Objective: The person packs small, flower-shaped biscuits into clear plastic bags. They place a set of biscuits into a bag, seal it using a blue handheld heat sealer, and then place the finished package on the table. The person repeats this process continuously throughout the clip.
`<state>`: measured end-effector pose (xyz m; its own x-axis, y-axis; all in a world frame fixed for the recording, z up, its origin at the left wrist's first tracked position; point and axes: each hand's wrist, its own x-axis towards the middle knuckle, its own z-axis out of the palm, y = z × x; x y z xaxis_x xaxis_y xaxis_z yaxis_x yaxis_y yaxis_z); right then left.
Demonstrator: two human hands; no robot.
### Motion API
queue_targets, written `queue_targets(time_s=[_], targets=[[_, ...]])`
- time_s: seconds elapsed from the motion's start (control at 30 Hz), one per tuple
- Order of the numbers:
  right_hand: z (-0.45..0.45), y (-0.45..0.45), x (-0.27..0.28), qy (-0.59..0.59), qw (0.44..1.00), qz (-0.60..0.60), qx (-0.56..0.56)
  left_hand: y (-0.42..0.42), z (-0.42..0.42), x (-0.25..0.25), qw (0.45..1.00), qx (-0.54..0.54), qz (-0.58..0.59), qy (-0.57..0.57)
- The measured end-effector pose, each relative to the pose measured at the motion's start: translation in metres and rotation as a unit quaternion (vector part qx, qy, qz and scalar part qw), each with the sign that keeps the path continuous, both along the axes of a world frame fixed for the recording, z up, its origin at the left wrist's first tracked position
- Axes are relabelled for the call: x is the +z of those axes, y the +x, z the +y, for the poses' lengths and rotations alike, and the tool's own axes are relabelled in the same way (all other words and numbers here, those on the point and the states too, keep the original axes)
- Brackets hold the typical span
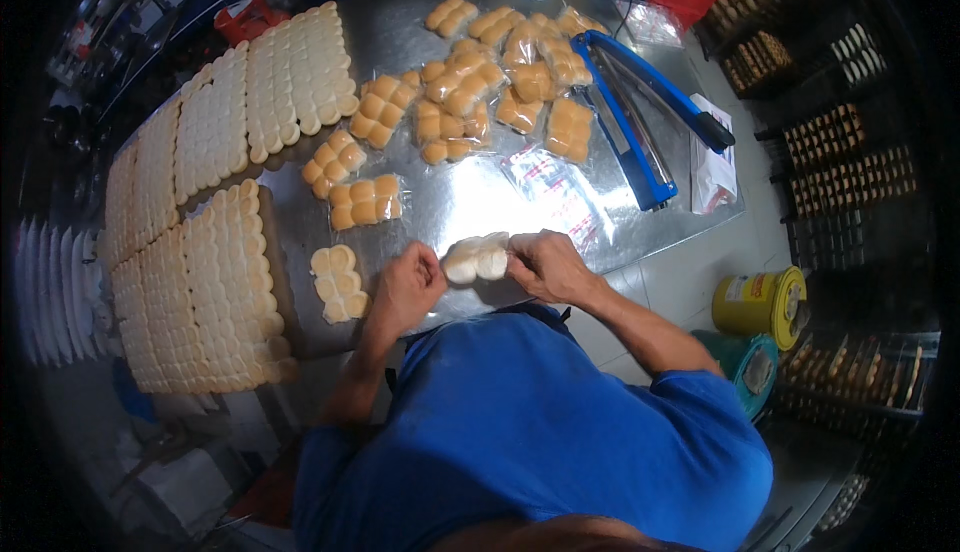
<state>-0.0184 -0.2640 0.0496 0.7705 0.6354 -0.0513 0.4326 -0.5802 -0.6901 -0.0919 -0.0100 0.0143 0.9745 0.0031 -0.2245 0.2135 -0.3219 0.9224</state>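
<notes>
A small block of joined bread buns (pixel 475 258) is held over the table's near edge, its pale side up. My right hand (pixel 551 265) grips its right end, fingers curled under. At the left end, the fingers of my left hand (pixel 411 285) are pinched together against it; a clear bag around the block cannot be made out. Left of my left hand, an unwrapped bun block (pixel 340 283) lies pale side up. Just beyond are golden buns in clear bags (pixel 366 201). Flat printed plastic bags (pixel 559 192) lie beyond my right hand.
Large sheets of joined buns (pixel 229 282) cover the left of the metal table (pixel 367 41). More bagged buns (pixel 465 79) are heaped at the back. A blue impulse sealer (pixel 630 131) stands at right, its arm raised. Beyond the right edge are a yellow bucket (pixel 754 304) and bread racks (pixel 832 169).
</notes>
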Motion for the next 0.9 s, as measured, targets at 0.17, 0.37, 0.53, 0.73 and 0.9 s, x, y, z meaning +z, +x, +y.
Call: queue_targets(time_s=[0.17,0.37,0.53,0.73,0.9], targets=[[0.007,0.021,0.039,0.016,0.996,0.012,-0.081,0.027,-0.003,0.04,0.996,0.05,-0.076,-0.019],[0.002,0.027,0.066,0.147,0.988,-0.025,-0.037,0.041,0.004,0.065,0.974,0.064,-0.069,-0.207],[0.011,0.031,0.088,0.405,0.865,0.288,-0.074,0.055,-0.025,0.055,0.901,0.007,-0.189,-0.391],[0.004,0.031,0.05,0.378,0.894,0.132,-0.199,0.066,-0.093,0.011,0.852,0.067,-0.104,-0.508],[-0.019,0.02,0.016,0.299,0.894,0.193,-0.271,0.065,-0.118,-0.012,0.894,0.085,-0.027,-0.44]])
